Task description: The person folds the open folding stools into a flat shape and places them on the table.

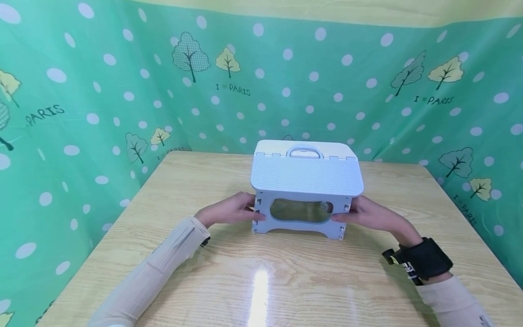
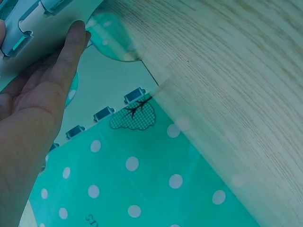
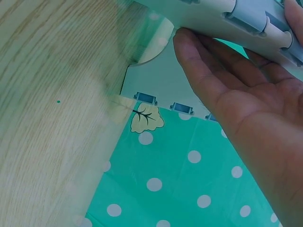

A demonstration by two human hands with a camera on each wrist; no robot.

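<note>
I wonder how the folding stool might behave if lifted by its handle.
The folding stool is probably light for its size: its panels look like plastic, the front one with a wide opening. It may start folding, since hinge joints run across its top beside the handle. It seems unlikely to roll, standing on flat panels.

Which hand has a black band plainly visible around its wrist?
The right hand: its black band is uncovered, while at the left hand the sleeve leaves only a black bit showing.
</note>
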